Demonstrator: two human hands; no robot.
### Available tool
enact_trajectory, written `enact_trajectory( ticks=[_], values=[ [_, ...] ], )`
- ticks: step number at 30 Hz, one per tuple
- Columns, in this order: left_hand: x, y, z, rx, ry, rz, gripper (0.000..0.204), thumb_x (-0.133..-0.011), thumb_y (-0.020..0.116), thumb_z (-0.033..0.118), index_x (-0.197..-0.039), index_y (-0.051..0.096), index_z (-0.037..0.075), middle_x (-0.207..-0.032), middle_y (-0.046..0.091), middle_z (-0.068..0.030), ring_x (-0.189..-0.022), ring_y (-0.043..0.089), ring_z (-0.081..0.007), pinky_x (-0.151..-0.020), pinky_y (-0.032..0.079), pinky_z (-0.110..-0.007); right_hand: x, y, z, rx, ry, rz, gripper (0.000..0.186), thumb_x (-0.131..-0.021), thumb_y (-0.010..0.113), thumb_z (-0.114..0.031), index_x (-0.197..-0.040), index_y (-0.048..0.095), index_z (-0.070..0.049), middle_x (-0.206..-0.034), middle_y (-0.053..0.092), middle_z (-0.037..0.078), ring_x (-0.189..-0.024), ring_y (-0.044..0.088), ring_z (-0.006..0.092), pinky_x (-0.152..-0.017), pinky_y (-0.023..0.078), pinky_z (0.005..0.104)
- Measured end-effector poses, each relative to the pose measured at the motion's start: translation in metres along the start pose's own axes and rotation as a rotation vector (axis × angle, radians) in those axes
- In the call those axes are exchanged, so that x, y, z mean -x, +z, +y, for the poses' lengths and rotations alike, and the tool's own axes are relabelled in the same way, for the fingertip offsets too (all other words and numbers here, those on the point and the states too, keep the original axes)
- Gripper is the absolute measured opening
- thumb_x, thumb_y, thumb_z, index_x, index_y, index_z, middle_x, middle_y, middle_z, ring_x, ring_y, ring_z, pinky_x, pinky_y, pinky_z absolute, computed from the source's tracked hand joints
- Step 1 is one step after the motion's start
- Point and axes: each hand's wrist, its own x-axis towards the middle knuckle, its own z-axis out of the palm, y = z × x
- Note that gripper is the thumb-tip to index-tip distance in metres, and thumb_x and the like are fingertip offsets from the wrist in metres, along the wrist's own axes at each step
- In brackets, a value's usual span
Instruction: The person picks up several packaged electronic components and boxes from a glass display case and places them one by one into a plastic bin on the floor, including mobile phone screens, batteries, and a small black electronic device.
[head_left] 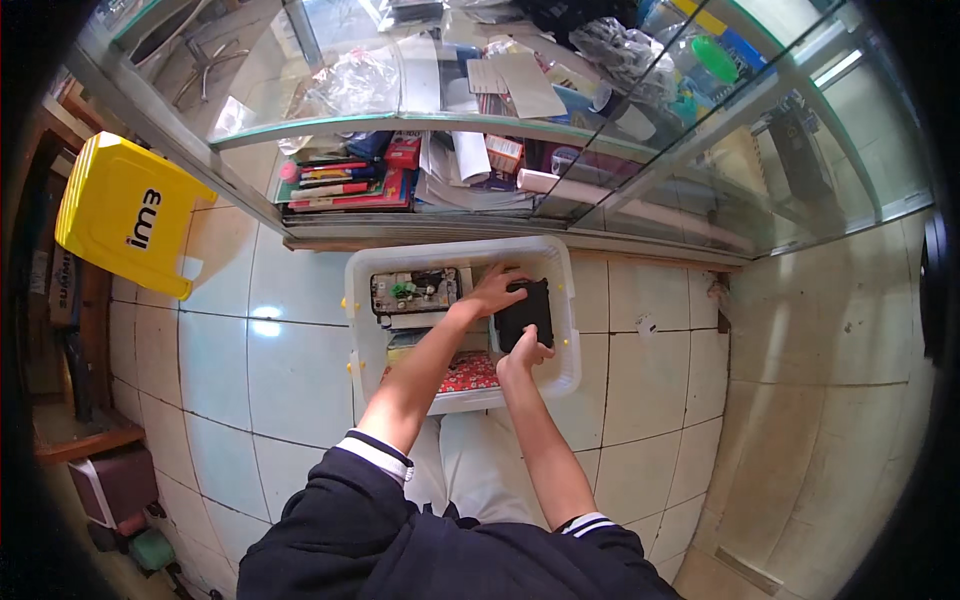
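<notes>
A flat black rectangular item (524, 316), too dark to tell its exact kind, is in the right part of a white plastic bin (360, 345). My left hand (492, 292) reaches across from the left, its fingers closed on the item's upper left edge. At the lower edge my right hand (524, 356) grips it with the thumb on top; the other fingers are partly hidden. Beside them in the bin lies an opened phone (415, 291) with bare inner parts and a green piece. A red patterned flat item (468, 371) sits at the near side, partly behind my left forearm.
A glass display case (400, 225) stands just beyond the bin, with papers, pens, boxes and plastic bags on its shelves. On the left is a yellow plastic stool (130, 215) beside a wooden shelf (90, 440). Pale floor tiles (300, 375) surround the bin.
</notes>
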Motion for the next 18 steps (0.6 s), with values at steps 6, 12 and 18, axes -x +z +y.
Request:
enact_trajectory(
  ticks=[6,12,18],
  values=[
    [0.005,0.014,-0.004,-0.039,-0.099,-0.058,0.04,-0.07,0.054,0.027,-0.108,0.049,0.016,-0.122,0.031,-0.0166,-0.116,0.024,-0.033,-0.098,0.019,-0.041,-0.023,0.009,0.012,-0.095,0.187,-0.048,0.07,-0.061,0.054,-0.006,-0.118,0.012,-0.002,-0.113,0.031,0.02,-0.099,0.042,0.0269,-0.083,0.043,0.0354],
    [0.01,0.021,-0.008,-0.041,-0.076,0.049,0.047,-0.069,0.055,0.025,-0.114,0.043,0.019,-0.123,0.027,-0.0209,-0.117,0.02,-0.038,-0.097,0.017,-0.044,-0.02,0.01,0.013,-0.027,0.198,-0.164,0.066,-0.071,0.046,-0.003,-0.123,0.007,-0.005,-0.121,0.026,0.02,-0.109,0.035,0.0332,-0.091,0.035,0.0421],
    [0.041,0.033,0.032,0.123,-0.455,0.283,0.066,-0.073,0.047,0.018,-0.124,0.011,-0.006,-0.122,0.016,-0.0334,-0.115,0.02,-0.0428,-0.097,0.019,-0.039,-0.056,0.017,0.029,-0.223,0.457,-0.254,0.038,-0.077,0.037,-0.007,-0.113,0.025,-0.01,-0.112,0.038,0.012,-0.1,0.042,0.0308,-0.082,0.035,0.0552]
  ],
)
